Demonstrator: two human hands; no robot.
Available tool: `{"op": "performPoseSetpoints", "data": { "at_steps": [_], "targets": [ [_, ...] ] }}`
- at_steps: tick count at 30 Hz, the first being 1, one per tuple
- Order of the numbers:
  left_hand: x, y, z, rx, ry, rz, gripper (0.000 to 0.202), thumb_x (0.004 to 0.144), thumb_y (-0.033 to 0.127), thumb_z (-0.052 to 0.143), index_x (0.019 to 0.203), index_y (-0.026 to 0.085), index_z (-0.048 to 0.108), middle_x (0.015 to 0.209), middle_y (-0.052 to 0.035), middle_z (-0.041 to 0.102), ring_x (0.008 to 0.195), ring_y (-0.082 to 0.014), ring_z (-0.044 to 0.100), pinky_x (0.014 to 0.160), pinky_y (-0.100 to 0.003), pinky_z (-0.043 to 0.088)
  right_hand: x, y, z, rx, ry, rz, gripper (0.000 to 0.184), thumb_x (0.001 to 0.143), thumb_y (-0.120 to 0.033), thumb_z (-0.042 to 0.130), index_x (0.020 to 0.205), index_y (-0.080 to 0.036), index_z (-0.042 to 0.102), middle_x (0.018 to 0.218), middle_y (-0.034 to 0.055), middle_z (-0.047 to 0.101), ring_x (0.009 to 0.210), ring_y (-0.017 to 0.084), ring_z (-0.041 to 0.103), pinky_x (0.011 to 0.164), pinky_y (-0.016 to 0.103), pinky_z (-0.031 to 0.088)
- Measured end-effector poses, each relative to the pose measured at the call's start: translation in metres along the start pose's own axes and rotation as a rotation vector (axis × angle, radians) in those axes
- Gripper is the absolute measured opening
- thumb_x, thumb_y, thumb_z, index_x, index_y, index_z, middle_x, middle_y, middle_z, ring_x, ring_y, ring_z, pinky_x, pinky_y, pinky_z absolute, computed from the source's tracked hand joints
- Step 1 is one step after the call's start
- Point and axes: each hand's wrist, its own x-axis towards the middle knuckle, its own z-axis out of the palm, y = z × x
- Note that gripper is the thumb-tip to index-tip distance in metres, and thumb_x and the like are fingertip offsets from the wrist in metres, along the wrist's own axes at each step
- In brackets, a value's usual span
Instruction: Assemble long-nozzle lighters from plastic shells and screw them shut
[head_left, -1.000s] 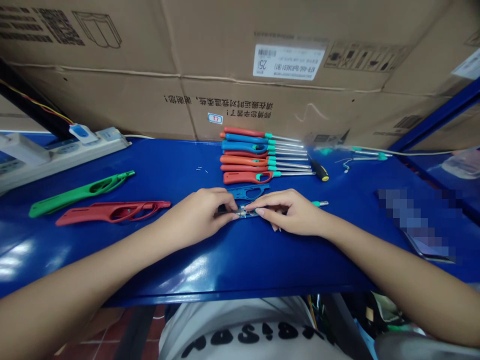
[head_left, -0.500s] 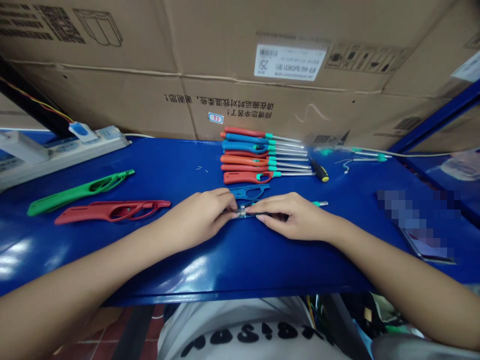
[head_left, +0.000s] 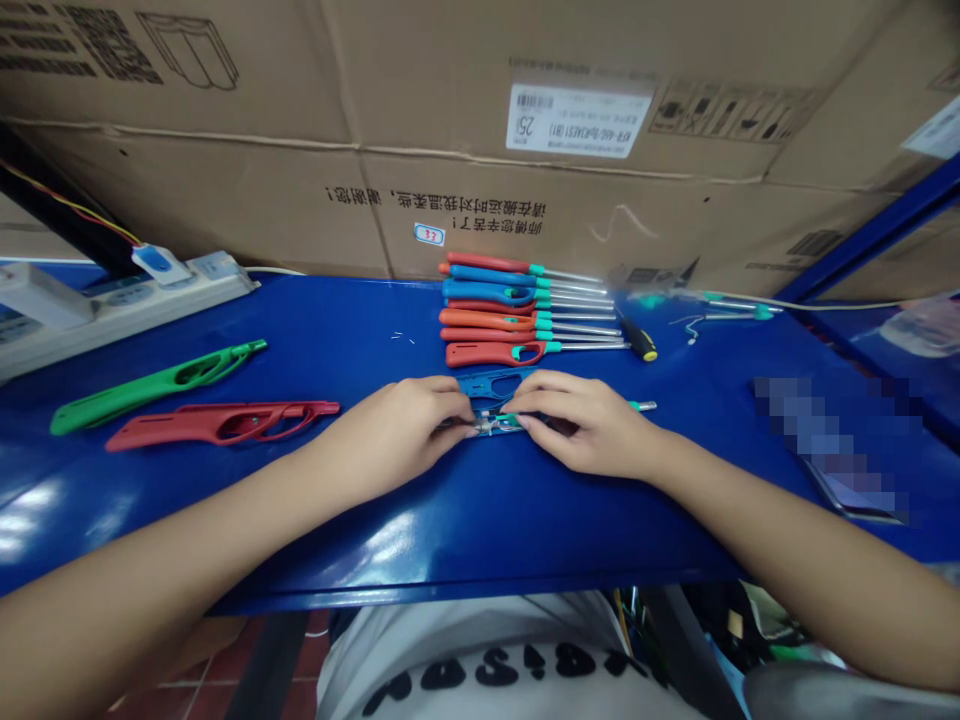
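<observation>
Between my two hands lies an opened gas lighter [head_left: 495, 425], its small metal and teal inner parts showing in a blue shell half. My left hand [head_left: 412, 430] pinches its left part with thumb and fingertips. From the right, my right hand [head_left: 589, 422] grips it around the teal part, thumb and forefinger closed on it; the palm hides the middle of the lighter. Past that hand, the metal tip [head_left: 646, 406] of the lighter's tube sticks out. Just behind lies a loose blue shell half [head_left: 480, 384], partly covered by my right fingers.
Several finished-looking lighters [head_left: 491, 320] lie in a row behind, beside a black and yellow screwdriver [head_left: 641, 340]. Green [head_left: 150, 388] and red [head_left: 217, 425] shell halves lie left, near a power strip [head_left: 135, 305]. A phone [head_left: 840, 460] lies right. A cardboard wall [head_left: 262, 200] stands behind.
My right fingers have shifted slightly right and up along the lighter, uncovering more of the teal and metal inner parts. My left hand stays at the left part.
</observation>
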Motion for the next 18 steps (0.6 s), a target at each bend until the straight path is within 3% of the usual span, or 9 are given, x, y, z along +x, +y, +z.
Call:
{"op": "performPoseSetpoints", "data": {
  "at_steps": [4,8,18],
  "targets": [
    [-0.003,0.005,0.002,0.038,0.014,-0.006,0.019,0.099,0.025,0.058,0.102,0.020,0.076,0.099,-0.0061,0.070,0.086,-0.0213,0.070,0.081,-0.034,0.054,0.000,0.003,-0.009,-0.088,-0.098,0.070,0.015,0.095,-0.025,0.059,0.105,-0.020,0.069,0.105,0.0076,0.068,0.081,0.015,0.064,0.067,0.026,0.048],
    [-0.006,0.009,0.002,0.098,0.023,-0.014,0.023,0.099,0.023,0.056,0.097,0.020,0.078,0.097,-0.0065,0.070,0.075,-0.0195,0.068,0.073,-0.033,0.052,0.001,0.006,-0.014,-0.043,-0.223,0.092,0.013,0.095,-0.025,0.060,0.106,-0.019,0.065,0.101,0.0052,0.068,0.078,0.014,0.060,0.067,0.025,0.044],
    [-0.003,0.004,-0.003,-0.063,0.030,-0.112,0.016,0.091,0.019,0.068,0.100,0.022,0.080,0.098,-0.0043,0.074,0.083,-0.0184,0.070,0.077,-0.029,0.052,0.002,0.010,-0.014,0.070,-0.220,0.127,0.010,0.095,-0.022,0.061,0.103,-0.018,0.065,0.089,0.0023,0.066,0.068,0.011,0.053,0.064,0.024,0.042]
  ]
}}
